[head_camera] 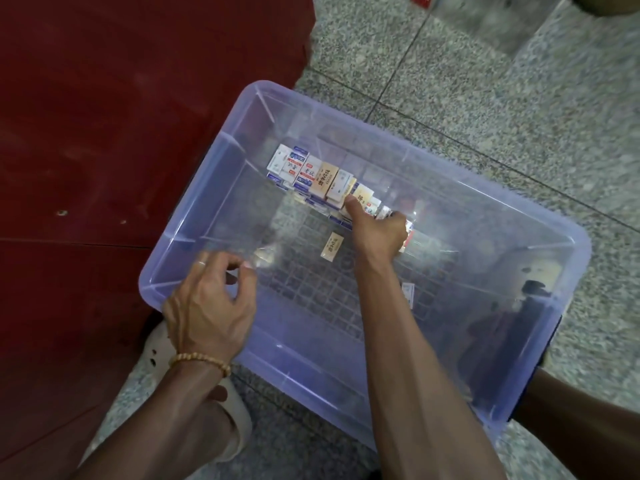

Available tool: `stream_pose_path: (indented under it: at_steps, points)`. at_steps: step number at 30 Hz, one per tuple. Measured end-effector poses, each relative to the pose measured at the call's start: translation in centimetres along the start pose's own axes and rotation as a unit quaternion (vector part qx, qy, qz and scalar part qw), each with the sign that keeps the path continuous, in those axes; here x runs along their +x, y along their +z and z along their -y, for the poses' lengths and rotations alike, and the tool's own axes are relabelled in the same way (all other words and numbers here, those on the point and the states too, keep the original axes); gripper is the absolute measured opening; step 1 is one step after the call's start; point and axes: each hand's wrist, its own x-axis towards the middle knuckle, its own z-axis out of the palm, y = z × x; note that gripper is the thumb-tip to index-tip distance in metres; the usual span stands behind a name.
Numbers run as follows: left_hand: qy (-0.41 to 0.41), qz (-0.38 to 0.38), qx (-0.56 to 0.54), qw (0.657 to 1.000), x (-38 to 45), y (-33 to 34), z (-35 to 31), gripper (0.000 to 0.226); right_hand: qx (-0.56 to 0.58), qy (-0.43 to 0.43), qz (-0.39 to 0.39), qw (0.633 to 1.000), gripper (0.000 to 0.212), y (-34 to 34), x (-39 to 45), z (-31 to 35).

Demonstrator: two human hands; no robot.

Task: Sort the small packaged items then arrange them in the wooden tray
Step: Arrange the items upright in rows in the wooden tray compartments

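Observation:
A clear purple plastic bin (540, 334) sits on the floor. Along its far wall lies a stack of small white and tan packaged boxes (311, 174). My right hand (377, 230) reaches deep into the bin and grips some of the boxes at the stack's right end, thumb pointing up along them. One tan box (331, 247) lies loose on the bin's ribbed floor, left of that hand. A small white packet (408, 293) shows beside my right forearm. My left hand (211, 306) hovers at the bin's near left rim, fingers loosely curled, holding nothing. No wooden tray is in view.
A dark red surface (121, 133) fills the left side, close against the bin. Speckled grey floor tiles (485, 81) surround the bin. A light sandal (162, 344) shows under my left wrist. A grey step or ledge (519, 22) stands at the top right.

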Motion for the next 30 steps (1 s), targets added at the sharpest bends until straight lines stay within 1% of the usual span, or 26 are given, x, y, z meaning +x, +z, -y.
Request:
stream_pose_path:
  at_steps: [3,4,8,10,13,15,21,24,27,30]
  points:
    - [0.002,-0.002,-0.002,1.000,0.0,0.0,0.1,0.031,0.027,0.012,0.032,0.999,0.059,-0.7,0.7,-0.1]
    - [0.003,-0.003,-0.003,1.000,0.0,-0.1,0.1,0.030,0.033,0.014,0.033,0.999,0.056,-0.7,1.1,-0.3]
    - [-0.004,0.008,0.008,1.000,-0.1,-0.1,0.0,0.024,0.053,-0.008,0.053,0.997,0.054,0.2,0.2,-1.0]
    - [-0.012,0.013,0.011,1.000,-0.1,-0.2,-0.1,0.023,0.089,0.007,0.075,0.993,0.054,0.2,0.1,-1.4]
    - [-0.010,0.014,0.012,1.000,-0.1,-0.2,-0.1,0.023,0.154,0.046,0.115,0.980,0.045,-0.5,0.2,-1.7]
    - [-0.006,0.015,0.009,1.000,-0.1,-0.1,0.0,0.023,0.186,0.069,0.122,0.972,0.042,-0.7,0.1,-1.3]
    - [0.007,0.019,0.004,1.000,0.0,-0.1,0.2,0.026,0.236,0.095,0.141,0.957,0.051,-0.6,0.7,-1.3]
    - [0.007,0.018,0.003,1.000,-0.1,-0.1,0.3,0.026,0.243,0.101,0.149,0.953,0.038,-0.8,1.0,-1.1]
    - [0.009,0.016,0.006,1.000,-0.1,-0.1,0.4,0.026,0.233,0.099,0.144,0.957,0.033,-0.8,1.1,-0.9]
    - [0.008,0.017,0.003,1.000,-0.1,-0.1,0.3,0.027,0.253,0.101,0.138,0.952,0.025,-1.0,0.8,-1.0]
